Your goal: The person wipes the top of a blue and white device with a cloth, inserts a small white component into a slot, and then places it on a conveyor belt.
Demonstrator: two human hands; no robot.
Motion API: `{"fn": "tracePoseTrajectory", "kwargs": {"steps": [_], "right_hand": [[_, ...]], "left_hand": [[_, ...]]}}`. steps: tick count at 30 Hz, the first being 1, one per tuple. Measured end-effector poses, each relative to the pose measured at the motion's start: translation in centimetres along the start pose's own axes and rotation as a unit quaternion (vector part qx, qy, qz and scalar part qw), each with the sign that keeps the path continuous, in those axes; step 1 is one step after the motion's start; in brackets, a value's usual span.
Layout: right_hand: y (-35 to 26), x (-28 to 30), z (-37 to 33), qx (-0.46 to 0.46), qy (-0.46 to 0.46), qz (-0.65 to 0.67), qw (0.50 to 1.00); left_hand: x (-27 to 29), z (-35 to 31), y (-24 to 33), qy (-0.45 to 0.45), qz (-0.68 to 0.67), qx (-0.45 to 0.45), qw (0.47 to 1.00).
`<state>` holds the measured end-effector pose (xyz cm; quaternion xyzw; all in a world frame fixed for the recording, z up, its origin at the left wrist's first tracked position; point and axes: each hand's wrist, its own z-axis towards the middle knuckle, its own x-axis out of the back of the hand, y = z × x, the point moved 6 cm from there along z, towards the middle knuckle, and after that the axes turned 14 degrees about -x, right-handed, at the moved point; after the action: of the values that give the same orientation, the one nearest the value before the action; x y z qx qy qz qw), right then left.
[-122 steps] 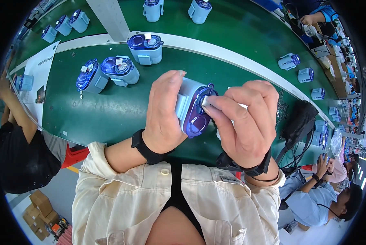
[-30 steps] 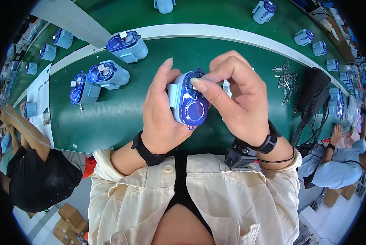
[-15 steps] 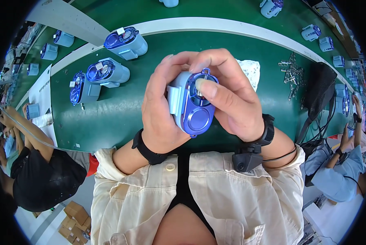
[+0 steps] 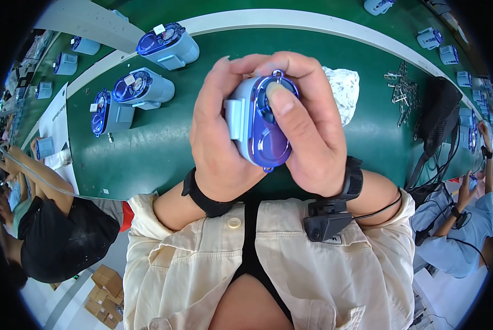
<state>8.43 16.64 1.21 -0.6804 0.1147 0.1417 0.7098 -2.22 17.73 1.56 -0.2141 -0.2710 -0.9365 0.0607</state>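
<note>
I hold a pale blue plastic device with a glossy purple oval face close under the camera, above the green table. My left hand wraps its left side and back. My right hand grips the right side, with the thumb pressed on the upper part of the purple face. Both wrists wear black bands.
Three similar blue devices lie on the green table at the left. A crumpled white cloth sits behind my right hand, metal parts and a black bag to the right. Other people work at both sides.
The device has come nearer the camera and turned more upright. My right thumb has slid up onto the upper part of the purple face.
</note>
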Motion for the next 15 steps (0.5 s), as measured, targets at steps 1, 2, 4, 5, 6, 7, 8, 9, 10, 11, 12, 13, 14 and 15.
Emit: {"fn": "tracePoseTrajectory", "kwargs": {"steps": [1, 2, 4, 5, 6, 7, 8, 9, 10, 11, 12, 13, 14, 15], "right_hand": [[-0.1, 0.1, -0.1, 0.012, 0.022, -0.022, 0.999], [-0.2, 0.0, 0.0, 0.011, 0.022, -0.02, 0.999], [0.2, -0.1, 0.5, -0.07, -0.005, 0.065, 0.995], [0.5, -0.2, 0.7, -0.11, -0.019, 0.107, 0.988], [0.4, 0.1, 0.8, -0.108, -0.021, 0.106, 0.988], [0.6, 0.3, 0.8, -0.12, -0.045, 0.142, 0.982], [0.7, 0.4, 0.8, -0.133, -0.069, 0.177, 0.973], [0.8, 0.3, 0.8, -0.145, -0.093, 0.212, 0.962], [0.7, 0.3, 1.0, -0.143, -0.095, 0.211, 0.962], [0.6, 0.2, 1.0, -0.146, -0.094, 0.17, 0.97], [0.5, 0.2, 1.0, -0.148, -0.094, 0.129, 0.976], [0.5, 0.2, 1.0, -0.15, -0.093, 0.089, 0.98], [0.5, 0.2, 0.9, -0.15, -0.091, 0.089, 0.98], [0.3, 0.2, 0.8, -0.129, -0.082, 0.076, 0.985]], "left_hand": [[0.1, 0.0, 0.0, -0.001, 0.001, 0.001, 1.0], [0.1, 0.1, -0.2, -0.011, 0.01, 0.007, 1.0], [0.1, 0.3, -0.4, -0.028, 0.027, 0.018, 0.999], [0.1, 0.3, -0.2, -0.028, 0.028, 0.017, 0.999], [0.1, 0.3, -0.2, -0.018, 0.006, 0.012, 1.0], [0.0, 0.2, -0.2, -0.008, -0.016, 0.007, 1.0], [0.0, 0.2, -0.2, 0.002, -0.037, 0.002, 0.999], [0.1, 0.1, -0.3, 0.004, -0.036, -0.001, 0.999], [0.2, 0.1, -0.3, 0.005, -0.041, 0.001, 0.999], [0.2, 0.0, -0.3, 0.004, -0.048, 0.003, 0.999], [0.2, 0.0, -0.3, 0.004, -0.055, 0.006, 0.998], [0.1, 0.0, -0.2, 0.003, -0.056, 0.005, 0.998], [0.1, 0.0, -0.1, 0.003, -0.043, 0.002, 0.999], [0.1, 0.0, 0.0, 0.002, -0.031, 0.0, 1.0]]}}
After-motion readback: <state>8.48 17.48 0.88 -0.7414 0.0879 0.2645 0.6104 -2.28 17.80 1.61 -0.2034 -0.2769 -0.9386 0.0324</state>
